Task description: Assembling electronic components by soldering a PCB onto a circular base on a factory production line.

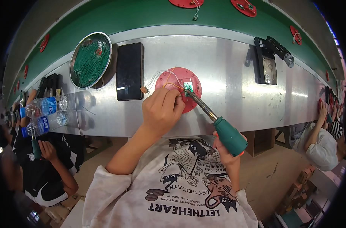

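A red round plate [172,76] lies on the metal bench in front of me, with a small green circuit board [188,86] on its right part. White and orange wires [169,84] loop over the plate, and a small brown connector [143,90] sits at its left edge. My left hand [159,108] is closed in a pinch over the plate's lower left, fingertips beside the board; what they pinch is hidden. My right hand [227,154] grips the green handle of a soldering iron [230,136], whose tip touches or nearly touches the board.
Left of the plate lies a black phone [129,71], beside a metal bowl [71,68] of green wires. Two water bottles [43,106] lie further left. A black stand [265,64] is at the back right. Beyond runs a green belt [150,17] with red plates. Other people work on both sides.
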The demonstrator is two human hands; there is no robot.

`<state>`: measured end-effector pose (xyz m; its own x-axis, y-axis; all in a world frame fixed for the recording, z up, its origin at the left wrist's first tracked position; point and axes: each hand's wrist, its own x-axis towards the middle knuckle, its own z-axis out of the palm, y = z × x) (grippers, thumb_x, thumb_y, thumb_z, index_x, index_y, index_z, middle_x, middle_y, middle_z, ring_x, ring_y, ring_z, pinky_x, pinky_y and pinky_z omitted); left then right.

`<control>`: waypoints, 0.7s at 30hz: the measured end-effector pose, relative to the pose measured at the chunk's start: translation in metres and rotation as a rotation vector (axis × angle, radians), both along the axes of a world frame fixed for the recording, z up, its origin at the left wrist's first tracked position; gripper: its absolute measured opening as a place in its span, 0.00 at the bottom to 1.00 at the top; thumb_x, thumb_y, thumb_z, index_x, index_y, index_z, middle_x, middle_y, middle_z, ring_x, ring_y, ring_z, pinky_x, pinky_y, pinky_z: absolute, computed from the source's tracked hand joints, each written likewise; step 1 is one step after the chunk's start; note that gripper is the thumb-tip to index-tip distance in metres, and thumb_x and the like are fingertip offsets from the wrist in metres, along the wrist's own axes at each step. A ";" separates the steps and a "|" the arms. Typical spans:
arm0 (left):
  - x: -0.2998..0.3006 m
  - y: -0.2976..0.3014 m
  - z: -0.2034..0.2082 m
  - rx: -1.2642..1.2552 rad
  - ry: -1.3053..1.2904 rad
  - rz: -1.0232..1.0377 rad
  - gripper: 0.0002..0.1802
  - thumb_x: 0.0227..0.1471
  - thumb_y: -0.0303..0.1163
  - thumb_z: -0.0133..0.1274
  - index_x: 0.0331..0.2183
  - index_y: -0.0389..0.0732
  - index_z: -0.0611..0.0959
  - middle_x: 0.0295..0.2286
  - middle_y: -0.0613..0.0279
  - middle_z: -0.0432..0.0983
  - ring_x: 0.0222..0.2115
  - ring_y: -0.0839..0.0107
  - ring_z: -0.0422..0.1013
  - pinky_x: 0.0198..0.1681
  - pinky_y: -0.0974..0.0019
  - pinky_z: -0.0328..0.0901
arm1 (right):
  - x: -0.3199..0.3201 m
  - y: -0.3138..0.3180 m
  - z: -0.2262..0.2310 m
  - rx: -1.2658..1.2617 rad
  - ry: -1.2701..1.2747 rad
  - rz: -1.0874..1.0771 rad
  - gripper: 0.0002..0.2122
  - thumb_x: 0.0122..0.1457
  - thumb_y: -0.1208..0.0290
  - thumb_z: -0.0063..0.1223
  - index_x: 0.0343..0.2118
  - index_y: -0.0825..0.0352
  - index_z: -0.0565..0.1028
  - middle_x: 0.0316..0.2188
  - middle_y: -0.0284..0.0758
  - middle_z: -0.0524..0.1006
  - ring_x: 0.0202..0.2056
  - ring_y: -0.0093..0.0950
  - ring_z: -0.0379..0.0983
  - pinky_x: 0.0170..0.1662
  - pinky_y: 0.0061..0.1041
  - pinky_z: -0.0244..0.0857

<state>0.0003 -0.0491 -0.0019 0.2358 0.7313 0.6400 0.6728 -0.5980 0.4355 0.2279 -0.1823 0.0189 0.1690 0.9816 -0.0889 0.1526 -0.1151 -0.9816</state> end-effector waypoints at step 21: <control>-0.002 0.000 -0.004 -0.003 0.011 0.011 0.07 0.41 0.21 0.62 0.28 0.36 0.81 0.22 0.61 0.73 0.21 0.66 0.71 0.20 0.64 0.65 | 0.012 0.009 0.007 0.015 0.195 0.086 0.23 0.63 0.65 0.57 0.55 0.77 0.71 0.40 0.44 0.78 0.22 0.28 0.74 0.26 0.25 0.66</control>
<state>-0.0013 -0.0491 -0.0054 0.2345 0.7361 0.6350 0.6841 -0.5890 0.4302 0.2394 -0.1732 0.0254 0.0654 0.9931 -0.0971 -0.0314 -0.0952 -0.9950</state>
